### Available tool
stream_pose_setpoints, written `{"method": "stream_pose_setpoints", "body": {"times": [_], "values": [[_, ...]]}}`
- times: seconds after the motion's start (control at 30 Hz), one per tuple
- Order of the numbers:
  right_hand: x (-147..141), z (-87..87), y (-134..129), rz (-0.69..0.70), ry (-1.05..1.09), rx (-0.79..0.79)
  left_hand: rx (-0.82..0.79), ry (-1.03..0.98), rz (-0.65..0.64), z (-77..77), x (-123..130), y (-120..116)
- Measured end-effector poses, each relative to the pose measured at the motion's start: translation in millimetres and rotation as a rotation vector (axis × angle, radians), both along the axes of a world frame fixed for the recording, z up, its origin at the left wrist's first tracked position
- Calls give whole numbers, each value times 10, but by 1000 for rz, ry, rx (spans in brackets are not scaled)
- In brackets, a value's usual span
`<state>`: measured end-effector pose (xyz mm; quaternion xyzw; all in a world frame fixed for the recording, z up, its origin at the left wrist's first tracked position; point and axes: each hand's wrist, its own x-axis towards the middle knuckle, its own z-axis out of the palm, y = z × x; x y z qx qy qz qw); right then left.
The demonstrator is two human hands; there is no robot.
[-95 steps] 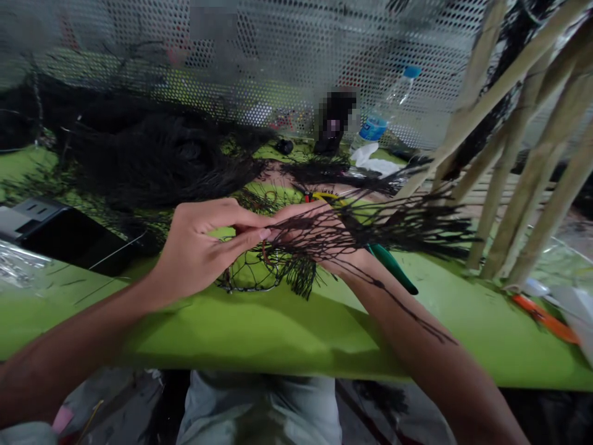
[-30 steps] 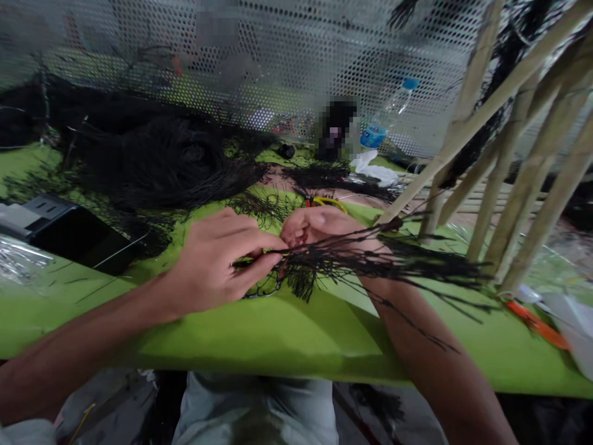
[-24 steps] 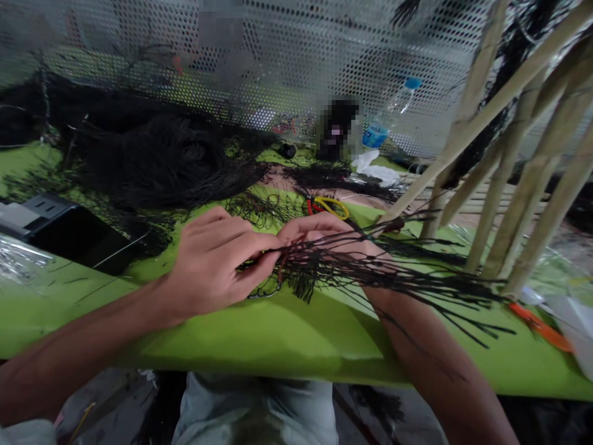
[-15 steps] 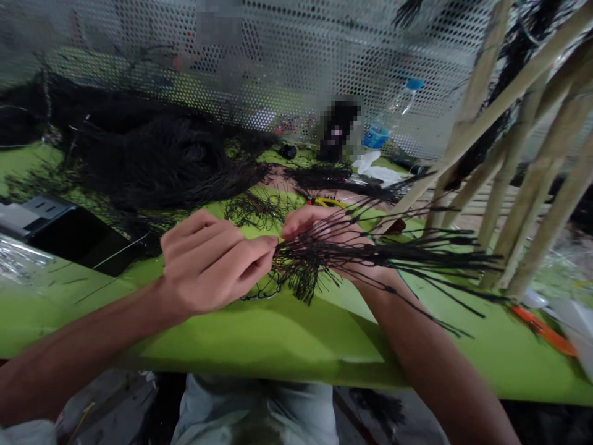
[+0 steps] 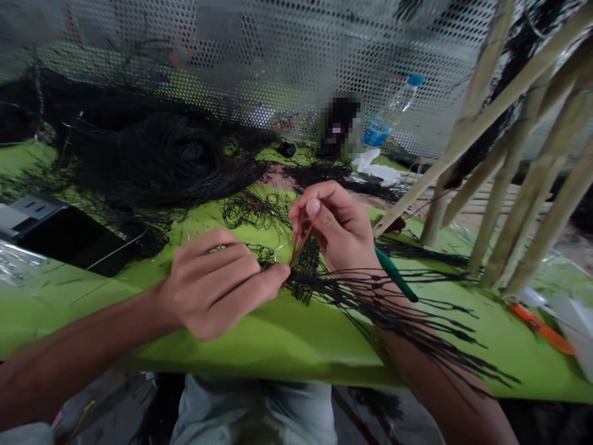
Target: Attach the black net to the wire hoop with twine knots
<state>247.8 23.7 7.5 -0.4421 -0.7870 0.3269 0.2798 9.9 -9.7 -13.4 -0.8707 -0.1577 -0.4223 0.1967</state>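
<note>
My left hand [image 5: 227, 281] pinches a bundle of black knotted strands [image 5: 393, 303] between thumb and forefinger, just above the green surface. The strands fan out to the right, across my right forearm. A thin red thread [image 5: 297, 242] rises from the pinched spot to my right hand [image 5: 334, 225], whose thumb and fingers are closed on it. A dark green strip [image 5: 395, 275] lies along my right wrist. Behind the hands, loose black looped threads [image 5: 252, 209] rest on the surface.
A large black fibre heap [image 5: 152, 151] fills the back left, with a black box [image 5: 69, 232] before it. Bamboo poles [image 5: 503, 185] lean at the right, near an orange cutter [image 5: 544, 329]. A bottle [image 5: 393, 114] stands behind, by the perforated panel [image 5: 287, 55].
My right hand has risen away from the bundle and now draws the red thread up. My left hand has moved slightly right and down. The strands have swung lower.
</note>
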Motion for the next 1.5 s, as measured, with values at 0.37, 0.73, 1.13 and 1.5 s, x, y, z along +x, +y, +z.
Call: {"method": "stream_pose_setpoints", "body": {"times": [0.37, 0.73, 1.13, 1.5], "values": [[99, 1, 257, -361, 211, 180, -239, -39, 48, -14, 62, -27], [534, 533, 325, -133, 480, -554, -430, -18, 50, 28, 83, 33], [-358, 1539, 153, 27, -55, -138, -842, -81, 74, -60, 120, 169], [-292, 458, -889, 327, -231, -98, -1457, -514, -141, -109, 154, 440]]}}
